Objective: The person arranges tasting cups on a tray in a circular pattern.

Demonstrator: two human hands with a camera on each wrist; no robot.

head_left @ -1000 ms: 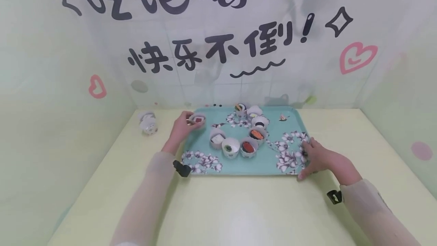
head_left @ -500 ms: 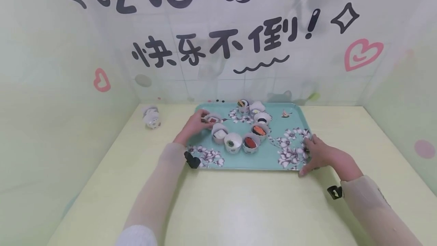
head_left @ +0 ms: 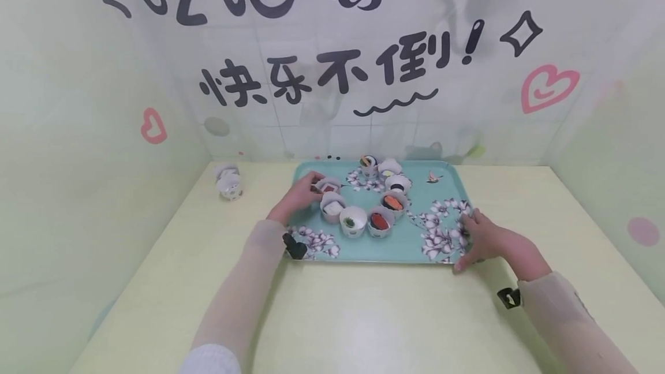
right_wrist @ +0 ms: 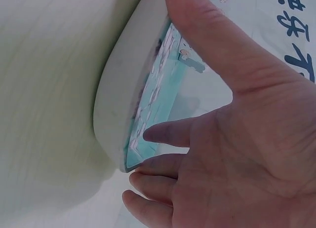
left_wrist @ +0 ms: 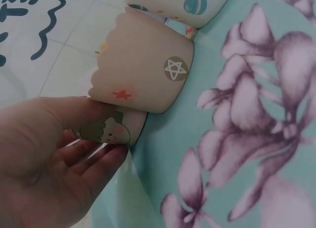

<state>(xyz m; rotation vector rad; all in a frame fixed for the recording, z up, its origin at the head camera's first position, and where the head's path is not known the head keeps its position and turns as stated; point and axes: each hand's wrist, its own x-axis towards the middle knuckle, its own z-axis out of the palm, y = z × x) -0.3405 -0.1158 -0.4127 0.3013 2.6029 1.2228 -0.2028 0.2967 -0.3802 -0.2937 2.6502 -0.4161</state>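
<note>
My left hand (head_left: 300, 195) holds a small scallop-edged paper cup (head_left: 328, 186) with a reddish piece inside, at the left of a turquoise floral tray (head_left: 363, 251). In the left wrist view, thumb and fingers lie around this cup (left_wrist: 114, 129), which shows a cartoon face, partly hidden by a beige cup (left_wrist: 143, 60) with a star. On the tray it ends a curved row of similar cups, including one with white filling (head_left: 332, 208), one with red topping (head_left: 380, 223) and one with orange topping (head_left: 393, 203). My right hand (head_left: 485, 240) rests at the tray's front right corner, its fingers extended along the rim.
Two paper cups (head_left: 230, 184) stand close together on the pale table (head_left: 343, 316), left of the tray. A white printed backdrop (head_left: 322, 97) rises behind the tray, with curtain-like sides left and right.
My left hand has carried its cup from the tray's left edge rightward, beside the white-filled cup. In the last half second it barely moves. My right hand stays at the tray corner.
</note>
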